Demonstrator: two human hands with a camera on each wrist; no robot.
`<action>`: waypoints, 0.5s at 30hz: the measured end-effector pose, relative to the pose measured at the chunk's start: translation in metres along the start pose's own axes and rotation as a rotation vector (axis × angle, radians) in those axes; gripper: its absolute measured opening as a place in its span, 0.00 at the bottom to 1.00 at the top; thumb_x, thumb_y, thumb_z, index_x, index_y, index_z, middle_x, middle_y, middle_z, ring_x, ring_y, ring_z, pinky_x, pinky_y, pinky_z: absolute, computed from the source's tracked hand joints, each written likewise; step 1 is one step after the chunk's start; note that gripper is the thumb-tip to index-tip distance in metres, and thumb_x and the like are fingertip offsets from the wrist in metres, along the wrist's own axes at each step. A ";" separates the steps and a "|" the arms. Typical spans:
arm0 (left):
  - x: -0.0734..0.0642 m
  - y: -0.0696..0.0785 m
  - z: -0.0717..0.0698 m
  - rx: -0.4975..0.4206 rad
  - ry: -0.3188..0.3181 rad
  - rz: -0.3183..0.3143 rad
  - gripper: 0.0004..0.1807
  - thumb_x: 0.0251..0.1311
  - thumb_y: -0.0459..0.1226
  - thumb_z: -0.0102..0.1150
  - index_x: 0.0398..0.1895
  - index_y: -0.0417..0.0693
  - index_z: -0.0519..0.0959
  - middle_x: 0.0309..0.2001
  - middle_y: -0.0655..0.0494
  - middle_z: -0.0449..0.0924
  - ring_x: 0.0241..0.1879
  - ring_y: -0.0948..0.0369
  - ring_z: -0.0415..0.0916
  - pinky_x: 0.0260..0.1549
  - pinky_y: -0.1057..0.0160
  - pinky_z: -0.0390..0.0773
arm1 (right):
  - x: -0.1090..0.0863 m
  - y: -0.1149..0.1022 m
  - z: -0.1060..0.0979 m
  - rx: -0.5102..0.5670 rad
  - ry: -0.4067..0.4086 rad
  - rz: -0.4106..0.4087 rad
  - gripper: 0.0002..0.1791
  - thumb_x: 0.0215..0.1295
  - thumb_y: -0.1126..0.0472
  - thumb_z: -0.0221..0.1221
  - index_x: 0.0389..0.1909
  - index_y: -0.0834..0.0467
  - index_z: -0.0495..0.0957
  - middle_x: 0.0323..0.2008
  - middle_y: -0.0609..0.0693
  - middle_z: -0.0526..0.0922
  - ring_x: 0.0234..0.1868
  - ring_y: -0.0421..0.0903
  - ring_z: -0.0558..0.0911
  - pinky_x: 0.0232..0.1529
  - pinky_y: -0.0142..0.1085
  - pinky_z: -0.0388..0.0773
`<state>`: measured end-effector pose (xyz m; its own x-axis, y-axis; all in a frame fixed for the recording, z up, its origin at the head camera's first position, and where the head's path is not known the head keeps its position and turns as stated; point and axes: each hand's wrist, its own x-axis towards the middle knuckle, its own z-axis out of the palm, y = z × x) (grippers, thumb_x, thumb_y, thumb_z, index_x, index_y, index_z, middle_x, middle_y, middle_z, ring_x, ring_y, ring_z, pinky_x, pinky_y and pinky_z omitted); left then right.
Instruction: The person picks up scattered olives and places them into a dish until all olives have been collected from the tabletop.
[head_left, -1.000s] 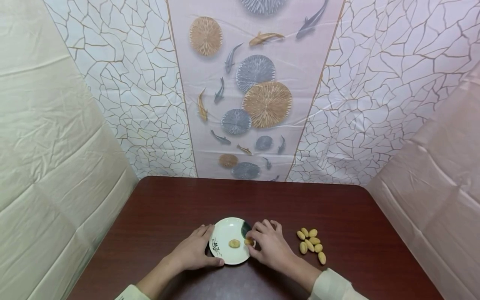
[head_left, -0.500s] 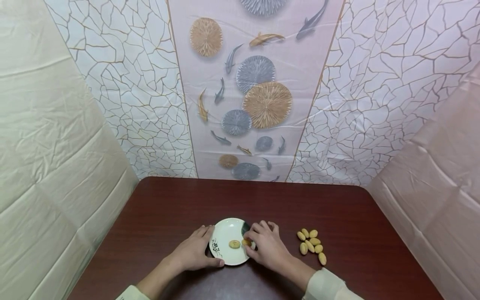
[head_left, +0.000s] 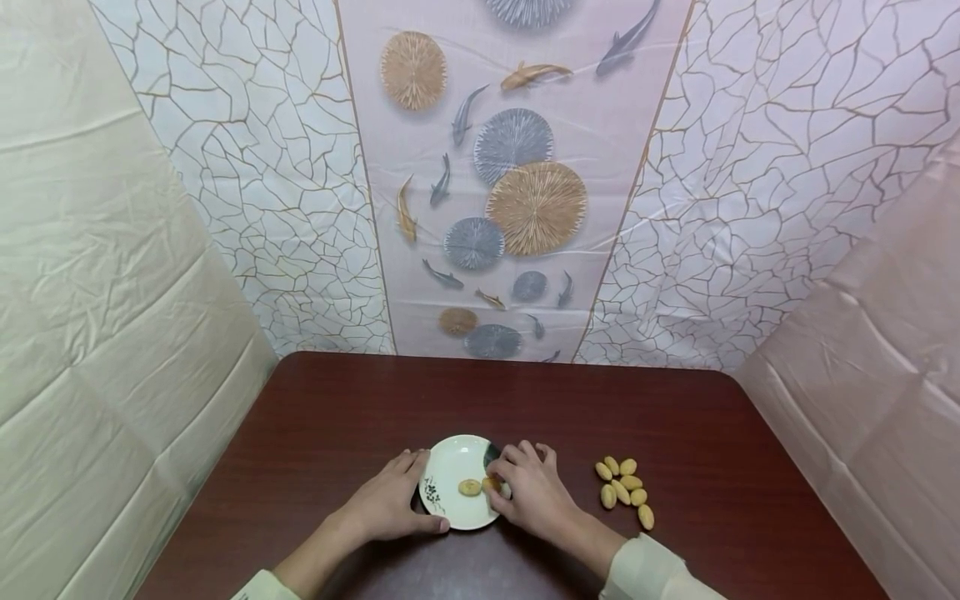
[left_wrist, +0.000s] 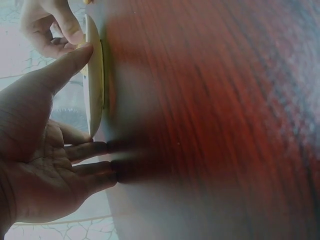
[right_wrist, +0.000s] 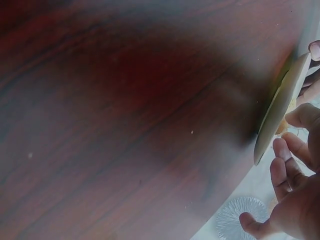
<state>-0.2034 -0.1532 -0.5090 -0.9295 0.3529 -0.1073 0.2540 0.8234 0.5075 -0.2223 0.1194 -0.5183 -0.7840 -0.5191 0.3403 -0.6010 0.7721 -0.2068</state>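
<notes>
A white plate (head_left: 457,462) with a dark green patch and a small floral print sits near the table's front. One yellow oval piece (head_left: 469,487), its kind unclear, lies on it. My left hand (head_left: 390,497) rests at the plate's left side, thumb on the near rim and fingertips along the far-left rim, fingers fairly straight. With thumb and fingertips, my right hand (head_left: 534,492) pinches a second, browner oval piece (head_left: 491,483) over the plate's right part. That piece (right_wrist: 281,126) is partly covered by fingers in the right wrist view.
Several more yellow oval pieces (head_left: 619,485) lie grouped on the dark red-brown table (head_left: 360,400), right of my right hand. A patterned cloth (head_left: 480,208) hangs behind the table. Pale cloth walls (head_left: 112,350) stand at both sides.
My right hand has shifted slightly left with its oval piece, closer to the piece lying on the plate. My left hand and the plate have stayed in place.
</notes>
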 end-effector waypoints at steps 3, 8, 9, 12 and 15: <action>0.000 0.001 0.000 0.004 0.001 0.000 0.69 0.53 0.65 0.82 0.86 0.33 0.60 0.84 0.34 0.64 0.85 0.34 0.59 0.76 0.30 0.71 | -0.001 0.001 -0.003 -0.004 0.003 0.002 0.06 0.66 0.54 0.76 0.40 0.48 0.89 0.39 0.41 0.81 0.43 0.42 0.74 0.61 0.71 0.75; -0.002 0.001 -0.001 0.001 0.008 0.001 0.69 0.51 0.65 0.82 0.86 0.33 0.61 0.84 0.33 0.64 0.85 0.34 0.59 0.76 0.30 0.71 | -0.004 0.003 -0.011 0.030 -0.016 0.023 0.07 0.66 0.55 0.76 0.42 0.48 0.90 0.40 0.41 0.81 0.44 0.41 0.74 0.63 0.74 0.73; -0.002 0.001 -0.001 0.002 0.009 0.001 0.69 0.51 0.66 0.83 0.86 0.33 0.61 0.84 0.33 0.64 0.85 0.34 0.59 0.76 0.30 0.71 | -0.005 0.003 -0.013 0.039 -0.023 0.028 0.08 0.66 0.55 0.76 0.43 0.49 0.90 0.40 0.42 0.81 0.44 0.41 0.74 0.63 0.74 0.72; -0.002 0.002 -0.001 0.000 0.009 -0.004 0.69 0.51 0.66 0.83 0.86 0.34 0.61 0.84 0.34 0.64 0.85 0.34 0.59 0.76 0.30 0.71 | -0.008 0.005 -0.018 0.056 -0.036 0.038 0.09 0.66 0.55 0.76 0.45 0.49 0.90 0.41 0.41 0.81 0.44 0.42 0.74 0.64 0.75 0.71; -0.002 0.001 0.000 -0.004 0.004 -0.007 0.69 0.51 0.66 0.83 0.86 0.34 0.61 0.84 0.34 0.64 0.85 0.34 0.59 0.76 0.30 0.70 | -0.011 0.007 -0.021 0.053 -0.041 0.047 0.09 0.66 0.54 0.76 0.45 0.49 0.90 0.42 0.41 0.81 0.45 0.42 0.75 0.64 0.75 0.71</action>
<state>-0.2009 -0.1528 -0.5079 -0.9324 0.3450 -0.1074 0.2463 0.8243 0.5098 -0.2144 0.1387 -0.5039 -0.8163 -0.4984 0.2918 -0.5702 0.7758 -0.2701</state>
